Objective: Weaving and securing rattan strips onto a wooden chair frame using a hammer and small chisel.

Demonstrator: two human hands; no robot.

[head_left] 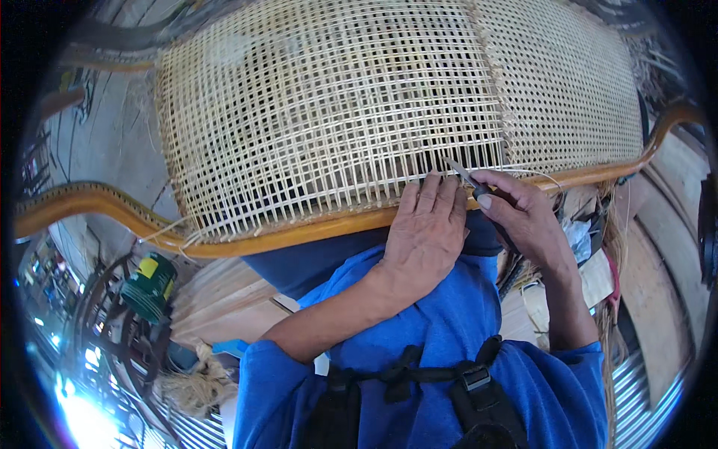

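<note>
A woven cane panel (329, 112) stretches over a curved wooden frame (299, 235) in front of me. Along its near edge the weave is looser, with uncrossed strands running down to the rail. My left hand (428, 232) lies flat over the rail, its fingers stretched onto these strands. In my right hand (523, 217) is a thin pointed tool with a dark handle (479, 191). Its tip touches or hovers just over the strands beyond my left fingertips; I cannot tell which. A loose pale cane strand (535, 172) curves out past my right hand.
A finer cane section (568, 97) adjoins at the right. Below the frame at left are a green can (148, 287), dark curved pieces (97, 322) and a bundle of fibre (196, 385). Wooden boards (643, 299) lean at the right.
</note>
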